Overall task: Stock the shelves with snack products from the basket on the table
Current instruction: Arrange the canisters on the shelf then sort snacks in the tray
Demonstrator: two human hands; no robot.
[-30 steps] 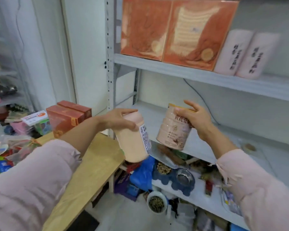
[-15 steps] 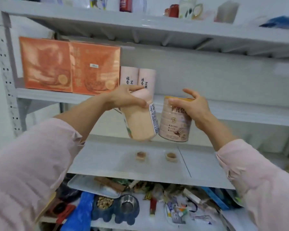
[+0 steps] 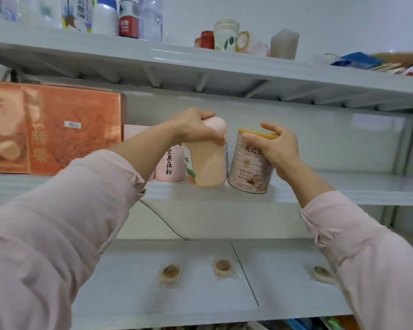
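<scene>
My left hand [image 3: 196,128] grips the top of a pink canister [image 3: 206,163] with a barcode label. The canister's base is at the front of the middle shelf [image 3: 343,194]. My right hand [image 3: 275,145] grips a ribbed tin can [image 3: 249,167] with a yellow lid, held just right of the canister at the shelf's front edge. Both containers are nearly upright. A matching pink canister [image 3: 169,165] with black characters stands on the shelf right behind my left wrist. The basket is out of view.
Two orange gift boxes [image 3: 57,132] fill the middle shelf's left end; its right part is bare. The top shelf [image 3: 200,58] carries bottles, jars and a mug. Three small wrapped pastries [image 3: 222,266] lie on the lower shelf [image 3: 177,301].
Both hands have lifted the canister and the tin up and forward to the middle shelf, beside the pink canister standing there. My view has tilted upward.
</scene>
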